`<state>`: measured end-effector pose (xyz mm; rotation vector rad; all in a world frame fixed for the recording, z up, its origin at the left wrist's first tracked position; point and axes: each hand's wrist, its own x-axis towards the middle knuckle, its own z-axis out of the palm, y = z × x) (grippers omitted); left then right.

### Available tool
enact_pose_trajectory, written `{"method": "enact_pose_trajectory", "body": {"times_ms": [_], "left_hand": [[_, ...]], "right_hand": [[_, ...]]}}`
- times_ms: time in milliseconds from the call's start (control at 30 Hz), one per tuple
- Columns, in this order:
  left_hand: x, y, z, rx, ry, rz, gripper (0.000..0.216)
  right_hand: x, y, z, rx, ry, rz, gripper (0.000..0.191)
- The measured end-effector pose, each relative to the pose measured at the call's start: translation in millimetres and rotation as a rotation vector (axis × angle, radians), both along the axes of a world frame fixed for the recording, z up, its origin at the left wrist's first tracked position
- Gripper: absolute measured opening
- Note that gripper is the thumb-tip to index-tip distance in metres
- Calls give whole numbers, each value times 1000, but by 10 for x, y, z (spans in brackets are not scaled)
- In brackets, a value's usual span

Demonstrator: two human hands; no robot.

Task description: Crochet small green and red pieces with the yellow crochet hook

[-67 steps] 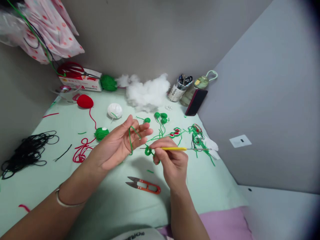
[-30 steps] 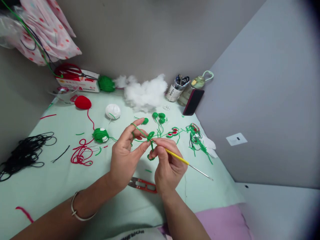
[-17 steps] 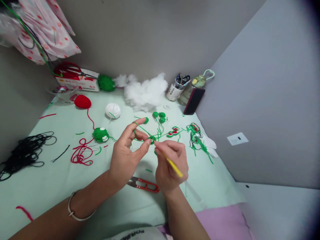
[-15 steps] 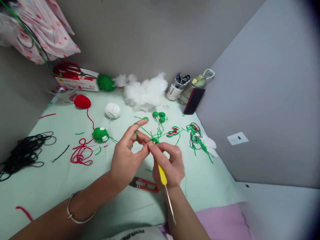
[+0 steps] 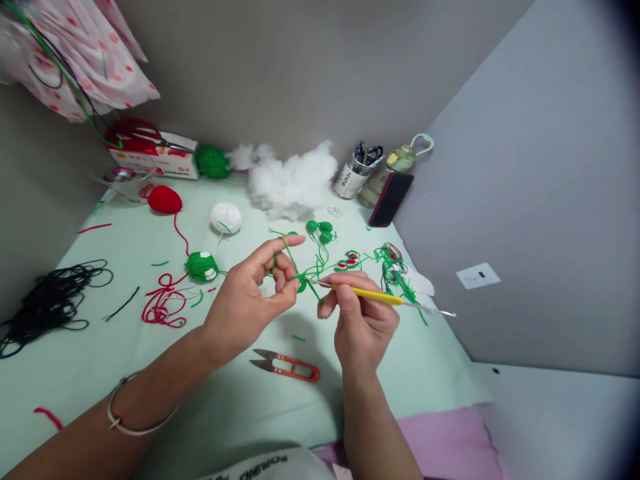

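Observation:
My left hand (image 5: 263, 283) pinches a small green crochet piece (image 5: 301, 284) between thumb and fingers, with green yarn looped over its raised index finger. In my right hand (image 5: 367, 313) is a yellow-handled crochet hook (image 5: 375, 295), held like a pen and lying nearly level. Its thin left tip reaches the green piece; the other metal end points right. Loose green strands hang around the work. Just beyond lie several small green crocheted balls (image 5: 325, 237) and a red-and-green crocheted piece (image 5: 347, 261). Orange thread snips (image 5: 295, 369) rest on the table below the hands.
Red yarn (image 5: 165, 199), white yarn (image 5: 226, 218) and green yarn (image 5: 201, 267) balls stand left. Black cord (image 5: 45, 303) is heaped at far left. White stuffing (image 5: 295, 180), a pen cup (image 5: 351, 179), a bottle (image 5: 397, 162) and a phone (image 5: 391, 200) line the back. Yarn scraps (image 5: 395, 267) lie right.
My right hand has moved right, away from the left fingers, and the hook has swung from pointing down toward me to nearly level. The snips are now fully uncovered.

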<state>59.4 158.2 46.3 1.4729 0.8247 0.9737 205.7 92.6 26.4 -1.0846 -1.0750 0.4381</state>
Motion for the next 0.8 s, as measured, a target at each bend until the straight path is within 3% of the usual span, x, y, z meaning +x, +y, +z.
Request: {"method": "enact_pose_trajectory", "body": {"times_ms": [133, 333, 400, 567, 633, 700, 800], "left_hand": [[-28, 2, 3, 276, 119, 15, 49], [-125, 97, 13, 606, 248, -58, 38], [-140, 106, 23, 563, 245, -85, 38], [-68, 68, -2, 120, 40, -11, 45], [-18, 46, -31, 18, -45, -1, 47], [20, 27, -57, -10, -62, 4, 47], [27, 23, -79, 93, 31, 3, 53]], "right_hand": [[37, -15, -2, -101, 130, 59, 15], [38, -12, -18, -73, 147, 60, 13], [19, -8, -6, -57, 122, 59, 13], [-34, 12, 14, -10, 74, 28, 12], [-47, 18, 9, -2, 70, 4, 12], [-52, 20, 3, -6, 57, -9, 13], [-42, 13, 2, -29, 33, -17, 13]]}}
